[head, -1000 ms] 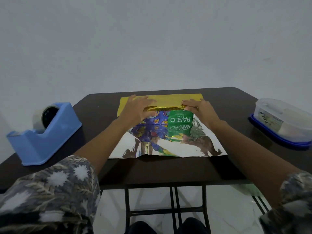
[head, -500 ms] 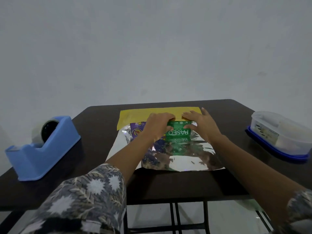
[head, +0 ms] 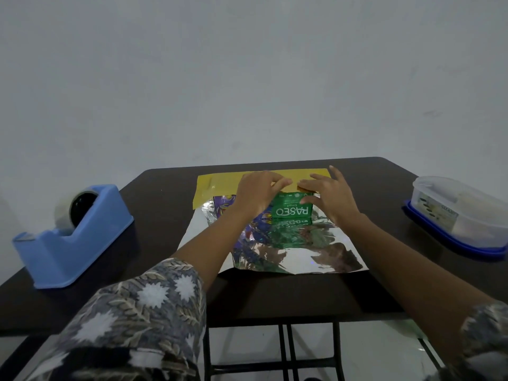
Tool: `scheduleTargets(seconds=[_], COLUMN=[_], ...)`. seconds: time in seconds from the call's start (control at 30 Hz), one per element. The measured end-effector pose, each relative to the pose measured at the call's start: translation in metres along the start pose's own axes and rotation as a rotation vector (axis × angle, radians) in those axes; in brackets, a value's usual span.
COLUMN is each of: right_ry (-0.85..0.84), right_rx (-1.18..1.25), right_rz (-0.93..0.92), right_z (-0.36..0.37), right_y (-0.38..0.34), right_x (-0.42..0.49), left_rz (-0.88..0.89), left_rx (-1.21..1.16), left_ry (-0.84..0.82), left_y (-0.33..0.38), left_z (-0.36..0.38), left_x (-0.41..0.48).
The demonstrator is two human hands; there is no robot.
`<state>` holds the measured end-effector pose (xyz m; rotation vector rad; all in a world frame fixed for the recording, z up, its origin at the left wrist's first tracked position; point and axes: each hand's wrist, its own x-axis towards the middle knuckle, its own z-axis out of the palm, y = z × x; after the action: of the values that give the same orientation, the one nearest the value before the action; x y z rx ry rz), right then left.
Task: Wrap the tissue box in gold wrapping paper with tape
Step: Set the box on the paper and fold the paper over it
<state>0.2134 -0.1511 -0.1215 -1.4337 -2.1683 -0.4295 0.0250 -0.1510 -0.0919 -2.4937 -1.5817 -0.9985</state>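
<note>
The tissue box (head: 292, 211), a green pack printed PASEO with a purple left part, lies on the gold wrapping paper (head: 302, 253), whose shiny silver inner side faces up and mirrors the pack. The paper's gold face (head: 217, 185) shows as a flat strip beyond the box. My left hand (head: 258, 193) covers the box's left half, fingers curled over its far edge. My right hand (head: 330, 199) grips the right half, thumb on top and fingers at the far edge. The fingertips of both hands nearly meet.
A blue tape dispenser (head: 68, 237) with a clear roll stands at the left of the dark table (head: 154, 204). A clear plastic container on a blue lid (head: 461, 213) sits at the right edge. A grey wall rises behind the table.
The gold flap I held folded over the box one second ago now lies flat behind it. Both hands have closed in toward the middle of the box's far edge.
</note>
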Motion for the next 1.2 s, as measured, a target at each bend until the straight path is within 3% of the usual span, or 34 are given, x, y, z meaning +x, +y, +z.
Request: scheduleTargets(seconds=[0.13, 0.27, 0.37, 0.47, 0.57, 0.67, 0.93, 1.1, 1.2], right_ry=[-0.026, -0.077, -0.098, 0.001, -0.106, -0.189, -0.135, -0.114, -0.121], right_rx=[0.008, 0.031, 0.179, 0.329, 0.269, 0.269, 0.339, 0.351, 0.342], right_rz=[0.031, 0.052, 0.069, 0.077, -0.012, 0.002, 0.065, 0.07, 0.069], right_z=[0.002, 0.001, 0.0, -0.007, -0.008, 0.002, 0.014, 0.011, 0.009], right_y=[0.001, 0.004, 0.007, 0.008, 0.001, -0.007, -0.006, -0.009, -0.01], right_x=[0.001, -0.001, -0.005, -0.002, 0.007, 0.009, 0.009, 0.007, 0.006], left_rz=[0.022, 0.023, 0.055, 0.09, 0.094, 0.088, -0.082, -0.115, -0.186], left_rx=[0.009, 0.17, 0.264, 0.279, 0.295, 0.23, -0.184, -0.047, -0.051], left_ry=[-0.082, -0.106, -0.108, -0.096, -0.09, -0.092, -0.035, 0.011, -0.07], left_y=[-0.001, 0.0, 0.003, 0.002, 0.003, 0.0, -0.084, -0.125, -0.115], left_z=[0.0, 0.002, 0.003, 0.004, 0.005, 0.005, -0.026, -0.054, -0.064], left_x=[0.007, 0.005, 0.002, 0.0, -0.003, -0.004, -0.037, -0.049, -0.037])
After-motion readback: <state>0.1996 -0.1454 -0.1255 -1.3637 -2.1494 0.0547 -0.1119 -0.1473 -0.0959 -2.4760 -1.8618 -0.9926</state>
